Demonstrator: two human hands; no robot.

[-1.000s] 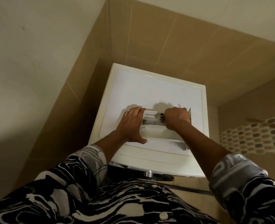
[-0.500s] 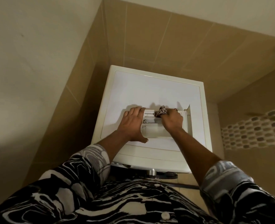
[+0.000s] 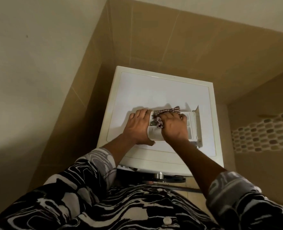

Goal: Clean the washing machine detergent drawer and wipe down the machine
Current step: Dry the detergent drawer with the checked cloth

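My left hand (image 3: pixel 138 127) braces the detergent drawer (image 3: pixel 154 135), which lies on top of the washing machine (image 3: pixel 154 92), toward its near edge. The fingers are straight and close together along the drawer's left wall, thumb across its near end. My right hand (image 3: pixel 174 128) bunches the checked cloth (image 3: pixel 166 111), fingers curled round it, pushing it into the drawer's far-left compartments. To do this well, I judge I should hold the drawer firm and work a cloth corner along each divider, where residue likely sits. The right compartments show pale and bare; whether film remains in any, I cannot tell.
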